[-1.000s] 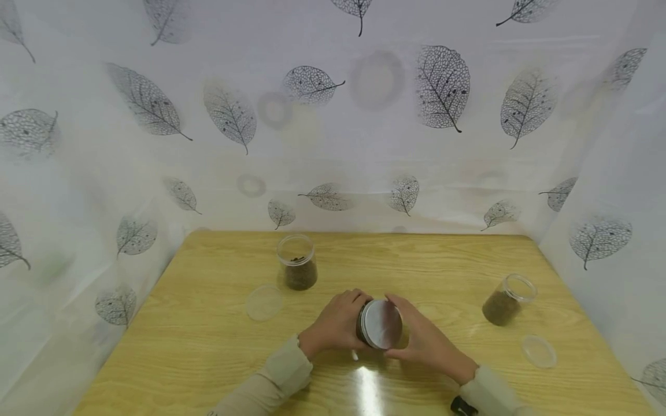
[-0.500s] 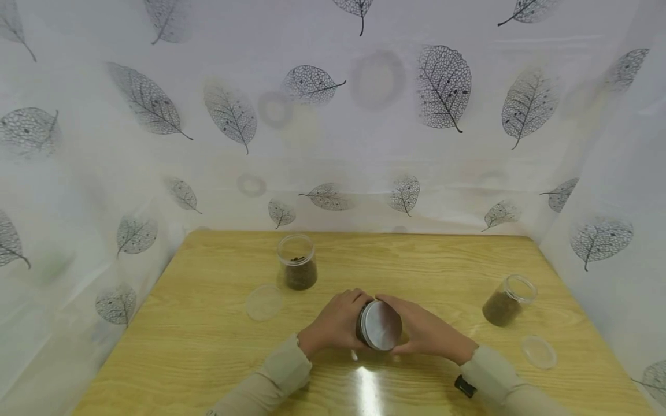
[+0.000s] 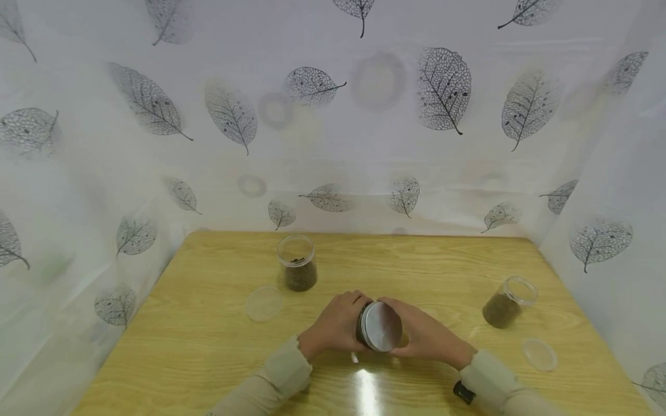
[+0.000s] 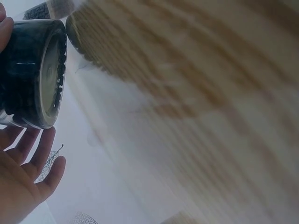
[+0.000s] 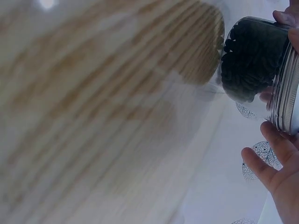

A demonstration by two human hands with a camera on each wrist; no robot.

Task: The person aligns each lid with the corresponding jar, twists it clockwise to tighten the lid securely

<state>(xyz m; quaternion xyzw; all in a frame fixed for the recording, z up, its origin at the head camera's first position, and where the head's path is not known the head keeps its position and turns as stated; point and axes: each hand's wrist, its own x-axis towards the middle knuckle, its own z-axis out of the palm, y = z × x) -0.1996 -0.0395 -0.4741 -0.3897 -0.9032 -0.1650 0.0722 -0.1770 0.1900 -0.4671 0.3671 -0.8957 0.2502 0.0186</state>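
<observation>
A clear jar with dark, bean-like contents point(image 5: 254, 58) is held tilted above the wood-grain table point(image 3: 208, 323), its silver screw lid point(image 3: 383, 327) facing the head camera. My left hand point(image 3: 338, 323) grips the jar's body from the left. From the other side my right hand point(image 3: 429, 335) holds the lid, fingers along its far edge and thumb at the near edge. The left wrist view shows the jar's round base point(image 4: 52, 74). In the right wrist view the lid's ridged rim point(image 5: 284, 91) lies by the right fingertips.
An uncapped jar of dark contents point(image 3: 300, 271) stands at the back left, a flat clear disc point(image 3: 264, 303) beside it. To the right are another uncapped jar point(image 3: 502, 308) and a second clear disc point(image 3: 539, 354). A leaf-print curtain point(image 3: 333, 144) surrounds the table.
My right hand has shifted left around the lid, its fingers reaching further over the far edge, with the right sleeve following. The jar and left hand have stayed nearly in place.
</observation>
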